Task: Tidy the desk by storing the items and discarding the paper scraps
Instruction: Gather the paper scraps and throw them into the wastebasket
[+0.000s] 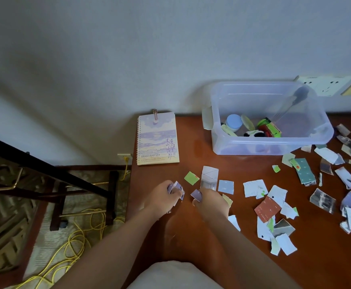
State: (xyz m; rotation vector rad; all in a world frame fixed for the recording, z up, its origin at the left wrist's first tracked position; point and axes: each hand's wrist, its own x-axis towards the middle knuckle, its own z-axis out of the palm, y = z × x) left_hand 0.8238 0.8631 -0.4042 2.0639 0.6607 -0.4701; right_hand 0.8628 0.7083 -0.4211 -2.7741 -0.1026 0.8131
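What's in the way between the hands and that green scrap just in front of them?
Nothing visible. Only bare desk separates the green scrap from the left hand and right hand, though both grip purple scraps.

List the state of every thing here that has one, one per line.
Storage bin: open, small items inside.
Notebook: closed, flat on desk.
Left hand: gripping several scraps.
Right hand: pinching a purple scrap.
Other scraps: scattered on the desk.

Reddish-brown desk point(191, 236), green scrap point(191, 177)
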